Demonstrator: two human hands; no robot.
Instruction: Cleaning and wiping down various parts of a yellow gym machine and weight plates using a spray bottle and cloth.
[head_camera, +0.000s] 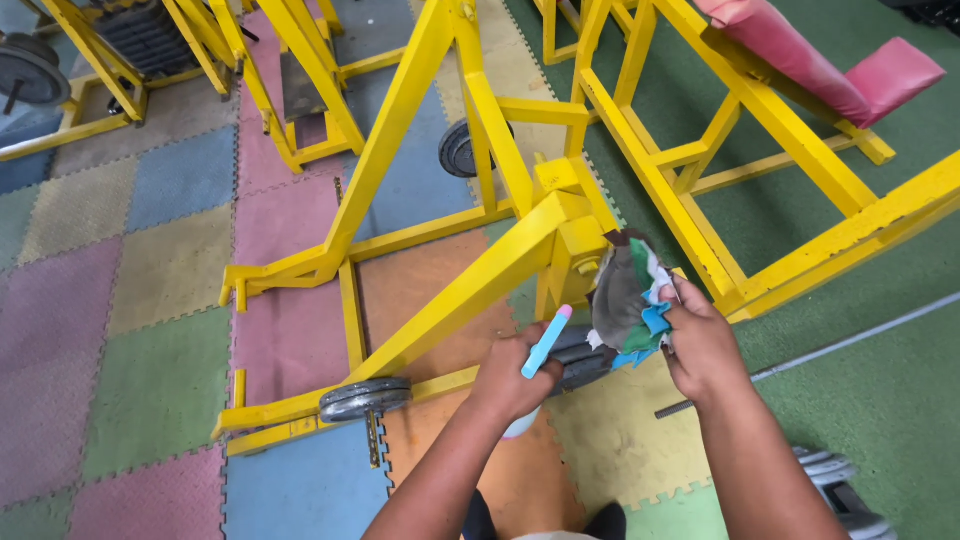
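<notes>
Right hand (700, 345) bunches a multicoloured rag (628, 295) against the yellow frame (560, 225), just up-left of it. Left hand (510, 375) grips a blue spray bottle (545, 345), nozzle slanting toward the rag.

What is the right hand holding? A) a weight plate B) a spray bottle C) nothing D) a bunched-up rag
D: the right hand grips a bunched-up rag of grey, green and blue cloth against the yellow frame, while the left hand holds the spray bottle.

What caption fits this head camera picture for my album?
Left hand holding a spray bottle, right hand pressing a rag to a yellow gym frame.
</notes>
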